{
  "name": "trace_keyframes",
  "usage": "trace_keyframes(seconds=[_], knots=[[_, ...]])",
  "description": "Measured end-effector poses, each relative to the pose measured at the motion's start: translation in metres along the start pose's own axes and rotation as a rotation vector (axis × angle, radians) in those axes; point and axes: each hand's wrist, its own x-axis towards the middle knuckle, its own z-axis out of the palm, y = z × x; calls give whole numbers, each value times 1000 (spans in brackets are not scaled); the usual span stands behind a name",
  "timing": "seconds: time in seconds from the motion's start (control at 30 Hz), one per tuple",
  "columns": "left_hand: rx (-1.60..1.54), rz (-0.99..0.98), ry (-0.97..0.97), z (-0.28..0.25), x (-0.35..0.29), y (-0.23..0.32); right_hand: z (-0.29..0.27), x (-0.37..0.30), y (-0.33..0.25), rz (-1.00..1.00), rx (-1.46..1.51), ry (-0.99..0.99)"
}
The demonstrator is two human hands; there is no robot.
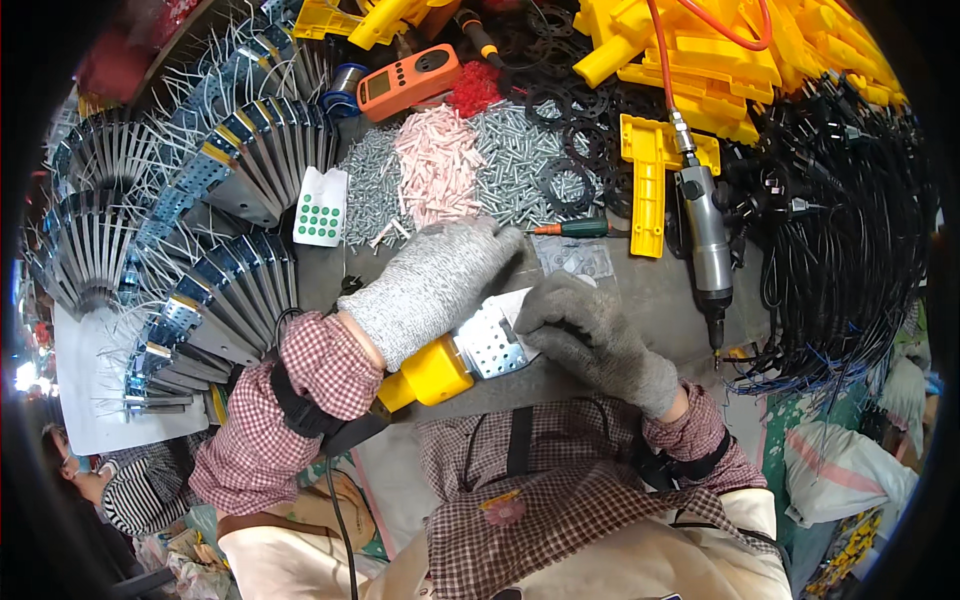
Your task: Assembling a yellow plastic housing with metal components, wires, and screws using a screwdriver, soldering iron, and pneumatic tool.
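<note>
Both of my hands wear grey knit gloves. My left hand lies over the top of a perforated metal plate, with its fingers reaching toward the screw pile. My right hand grips the plate's right edge. A yellow plastic housing joins the plate on its left side, just below my left wrist. The plate's middle is partly hidden by my hands.
A pile of silver screws and pink plastic plugs lies ahead. A pneumatic screwdriver hangs at the right beside black cables. Yellow plastic parts are heaped at the back, finned metal assemblies stacked at the left, an orange meter behind.
</note>
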Motion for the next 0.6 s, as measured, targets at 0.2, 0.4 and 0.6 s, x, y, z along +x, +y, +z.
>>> trace_keyframes(seconds=[0.2,0.4,0.6], knots=[[-17,-162,88,0,5,2,-1,-1,-8,27,-61,-33],[72,-123,79,10,10,4,4,0,-8,8,-124,-8],[-92,-122,20,-3,13,-6,1,-2,-8,7,-115,-47]])
